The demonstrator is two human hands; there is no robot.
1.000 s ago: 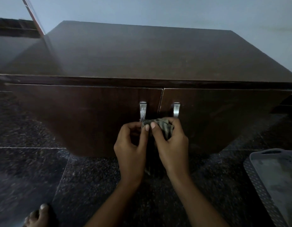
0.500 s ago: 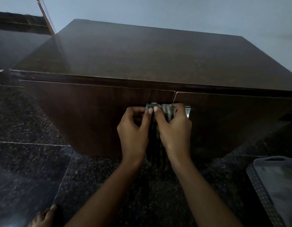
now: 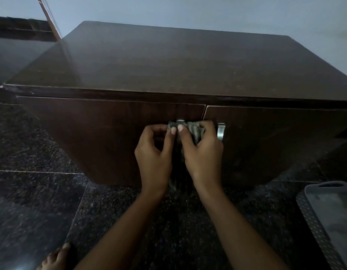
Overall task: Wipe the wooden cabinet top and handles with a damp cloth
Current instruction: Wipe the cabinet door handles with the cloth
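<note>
A dark wooden cabinet (image 3: pixel 168 71) with two doors fills the view. A striped grey cloth (image 3: pixel 190 128) is wrapped around the left door's metal handle (image 3: pixel 180 121), of which only the top shows. My left hand (image 3: pixel 155 154) and my right hand (image 3: pixel 202 151) both pinch the cloth at the top of that handle, thumbs side by side. A loose end of the cloth hangs down between my wrists. The right door's metal handle (image 3: pixel 220 131) is bare, just right of my right hand.
A grey perforated plastic basket (image 3: pixel 322 227) stands on the dark speckled floor at the lower right. A thin wooden stick (image 3: pixel 50 20) leans at the cabinet's back left corner. A bare foot (image 3: pixel 55 258) shows at the bottom left.
Both hands slid the cloth up the left handle from its lower part to its top. The right handle has come out from behind my right hand.
</note>
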